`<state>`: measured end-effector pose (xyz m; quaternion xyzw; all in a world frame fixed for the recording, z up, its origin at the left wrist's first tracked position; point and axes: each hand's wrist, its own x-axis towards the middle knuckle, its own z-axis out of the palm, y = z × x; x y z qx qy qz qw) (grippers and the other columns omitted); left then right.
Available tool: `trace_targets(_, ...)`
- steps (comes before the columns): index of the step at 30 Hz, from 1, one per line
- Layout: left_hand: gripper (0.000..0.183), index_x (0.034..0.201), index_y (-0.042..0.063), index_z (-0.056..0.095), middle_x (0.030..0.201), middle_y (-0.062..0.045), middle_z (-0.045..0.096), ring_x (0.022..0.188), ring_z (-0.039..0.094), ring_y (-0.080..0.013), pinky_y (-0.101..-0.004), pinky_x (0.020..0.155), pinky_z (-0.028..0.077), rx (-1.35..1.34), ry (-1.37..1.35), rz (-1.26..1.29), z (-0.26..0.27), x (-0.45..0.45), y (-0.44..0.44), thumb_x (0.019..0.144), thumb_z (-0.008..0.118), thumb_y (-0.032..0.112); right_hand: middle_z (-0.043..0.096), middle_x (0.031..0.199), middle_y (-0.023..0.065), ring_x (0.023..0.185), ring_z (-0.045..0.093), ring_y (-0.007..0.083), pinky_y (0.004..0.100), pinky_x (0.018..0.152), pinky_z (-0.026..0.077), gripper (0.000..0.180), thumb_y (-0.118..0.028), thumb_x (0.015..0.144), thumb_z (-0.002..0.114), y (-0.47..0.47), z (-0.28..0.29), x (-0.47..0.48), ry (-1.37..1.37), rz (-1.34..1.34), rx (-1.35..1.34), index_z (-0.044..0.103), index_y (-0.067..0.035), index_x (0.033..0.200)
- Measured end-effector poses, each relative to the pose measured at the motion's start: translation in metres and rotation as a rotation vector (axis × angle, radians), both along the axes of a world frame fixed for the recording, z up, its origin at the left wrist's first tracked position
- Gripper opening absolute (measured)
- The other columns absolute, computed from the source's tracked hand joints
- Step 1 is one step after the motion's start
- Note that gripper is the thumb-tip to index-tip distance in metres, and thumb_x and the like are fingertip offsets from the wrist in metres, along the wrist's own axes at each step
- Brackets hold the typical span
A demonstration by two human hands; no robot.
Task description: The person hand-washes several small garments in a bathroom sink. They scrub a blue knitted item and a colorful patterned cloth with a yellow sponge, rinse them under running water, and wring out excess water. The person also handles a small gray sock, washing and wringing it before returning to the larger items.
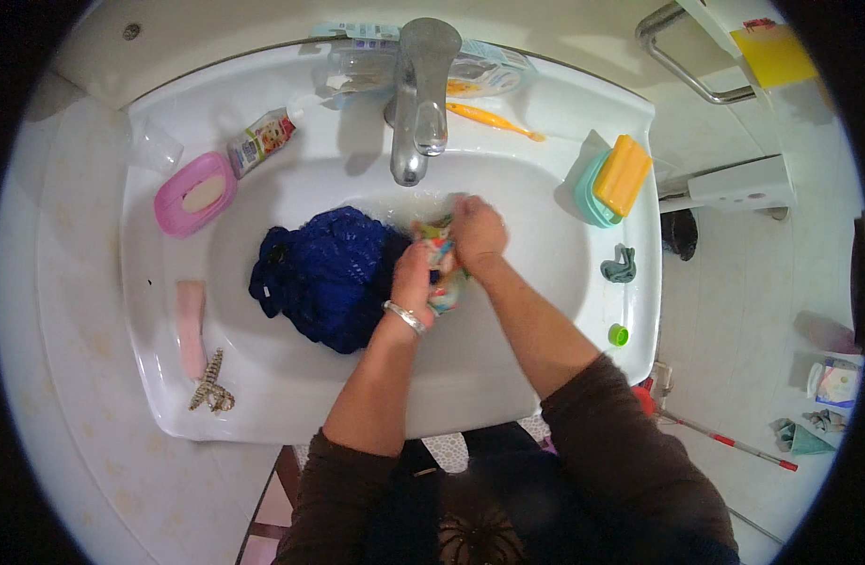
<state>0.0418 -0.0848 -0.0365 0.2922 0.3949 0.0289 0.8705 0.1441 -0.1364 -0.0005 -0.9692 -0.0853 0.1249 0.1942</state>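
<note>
Over the basin of a white sink (461, 417), both my hands grip a small multicoloured patterned cloth (443, 293). My left hand (413, 279), with a silver bangle at the wrist, has its fingers closed on the cloth's left side. My right hand (480, 229) is closed on its upper right part, slightly blurred. A dark blue, wet-looking knitted fabric (334, 275) lies bunched in the basin, just left of my left hand. Above the hands stands a chrome faucet (425, 92), its spout pointing down towards the basin. The cloth is partly hidden by my fingers.
On the left rim are a pink soap dish (166, 205), a tube (263, 141), a pink bar-shaped item (190, 328) and a beaded hair claw (210, 388). A yellow toothbrush (492, 121) lies behind. Orange soap (623, 176) on a teal dish (589, 187) and a green cap (618, 335) sit right.
</note>
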Motion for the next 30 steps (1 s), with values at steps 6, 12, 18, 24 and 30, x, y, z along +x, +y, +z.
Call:
trace_targets(6,0.085,0.141,0.003,0.013,0.135,-0.011,0.041,0.117,0.048,-0.0239,-0.0345,0.096,0.039,0.009,0.128,0.162,0.043,0.006,0.017,0.086,0.046,0.058,0.056,0.098,0.0142,0.093,0.055,0.0329,0.0418,0.083,0.043,0.045,-0.025,0.079,0.063,-0.055,-0.017,-0.010,-0.356,0.042,0.165,0.048,-0.009,0.118)
trace_targets(12,0.071,0.128,0.008,0.041,0.119,-0.006,0.051,0.103,0.054,-0.0180,-0.0297,0.084,0.046,-0.200,-0.011,-0.018,-0.004,-0.010,0.030,0.083,0.047,0.063,0.059,0.078,0.0046,0.068,0.053,0.0111,0.0267,0.061,0.046,0.018,-0.007,0.084,0.057,-0.014,0.013,-0.090,0.356,0.101,0.666,0.053,-0.004,0.101)
trace_targets(18,0.044,0.111,0.011,0.056,0.101,-0.007,0.058,0.094,0.055,-0.0196,-0.0329,0.079,0.047,0.249,-0.283,0.080,-0.085,-0.021,0.031,0.089,0.047,0.048,0.060,0.072,0.0165,0.064,0.059,0.0254,0.0358,0.061,0.048,0.019,-0.019,0.084,0.057,-0.004,0.056,-0.112,0.265,0.358,0.509,0.053,0.000,0.079)
trace_targets(24,0.043,0.121,0.006,0.047,0.104,-0.011,0.058,0.083,0.059,-0.0207,-0.0331,0.067,0.049,-0.026,0.151,-0.015,0.002,0.002,0.005,0.092,0.045,0.038,0.061,0.083,0.0200,0.077,0.059,0.0390,0.0458,0.069,0.046,0.029,-0.031,0.085,0.051,0.018,0.007,-0.026,0.018,0.081,0.098,0.060,-0.004,0.085)
trace_targets(30,0.067,0.133,0.000,0.032,0.121,-0.013,0.051,0.106,0.054,-0.0230,-0.0328,0.085,0.046,0.071,0.146,0.221,0.043,0.009,0.008,0.087,0.051,0.045,0.058,0.089,0.0081,0.090,0.056,0.0319,0.0436,0.073,0.047,0.026,-0.028,0.084,0.057,-0.047,-0.013,0.019,-0.403,0.354,0.045,0.056,-0.008,0.100)
